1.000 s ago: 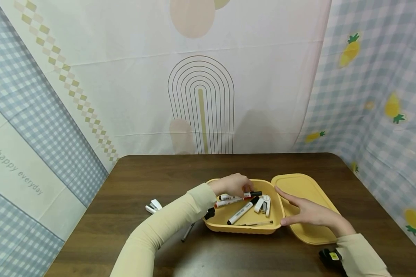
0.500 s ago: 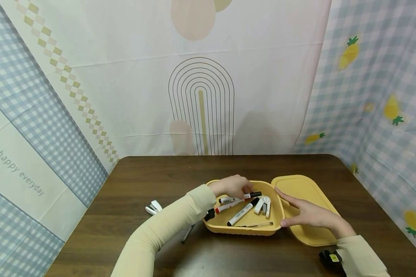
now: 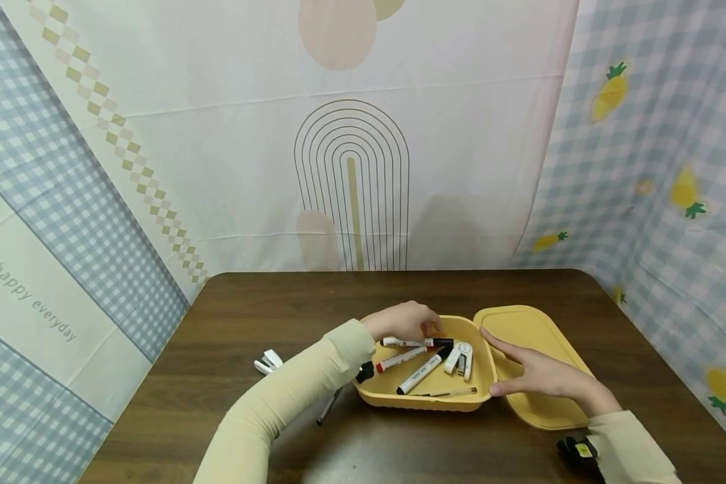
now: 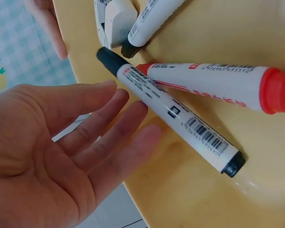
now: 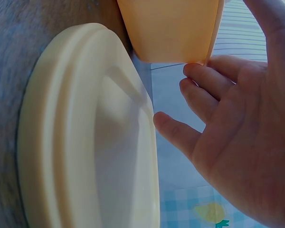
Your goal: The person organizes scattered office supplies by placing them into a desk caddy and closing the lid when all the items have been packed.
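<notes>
In the head view, my left hand (image 3: 407,320) hovers over the back left of a yellow box (image 3: 420,402). Loosely spread fingers lie beside a black-capped white marker (image 4: 175,114), gripping nothing in the left wrist view. Under that marker lies a red-capped marker (image 4: 209,88). Another black-capped marker (image 3: 422,374), a small white stapler (image 3: 466,363) and a thin pen (image 3: 454,392) are also in the box. My right hand (image 3: 535,372) holds its fingers extended, touching the box's right side with fingertips, thumb at the near corner.
The box's yellow lid (image 3: 523,321) lies flat on the brown table (image 3: 266,296), right of the box and partly under my right hand. A white clip-shaped object (image 3: 269,361) lies at the left. Near it a pen (image 3: 329,407) is partly hidden by my left sleeve.
My left hand has risen slightly and let go of the black-capped marker, which has settled flatter and a little to the left in the box. The right hand stays put.
</notes>
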`<action>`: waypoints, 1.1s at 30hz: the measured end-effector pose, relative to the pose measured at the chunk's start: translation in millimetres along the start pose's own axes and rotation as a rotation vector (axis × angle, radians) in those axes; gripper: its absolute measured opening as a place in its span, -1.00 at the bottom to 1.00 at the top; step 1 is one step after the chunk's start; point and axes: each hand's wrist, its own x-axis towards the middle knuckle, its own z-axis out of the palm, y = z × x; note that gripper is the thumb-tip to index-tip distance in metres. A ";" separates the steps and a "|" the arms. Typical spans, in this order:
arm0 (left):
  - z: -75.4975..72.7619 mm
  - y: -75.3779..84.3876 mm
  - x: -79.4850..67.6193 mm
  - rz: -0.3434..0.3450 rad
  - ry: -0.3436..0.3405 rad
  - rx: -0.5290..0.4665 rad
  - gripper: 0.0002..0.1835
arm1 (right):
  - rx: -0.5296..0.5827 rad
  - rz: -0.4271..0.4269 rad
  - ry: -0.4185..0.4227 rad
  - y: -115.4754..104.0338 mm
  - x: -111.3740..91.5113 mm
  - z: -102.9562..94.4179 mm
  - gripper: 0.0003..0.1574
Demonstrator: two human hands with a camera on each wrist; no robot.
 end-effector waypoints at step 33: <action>-33.2 -14.7 -25.8 0.011 0.110 -0.147 -0.57 | -0.004 -0.025 0.012 -3.0 1.1 -0.5 0.27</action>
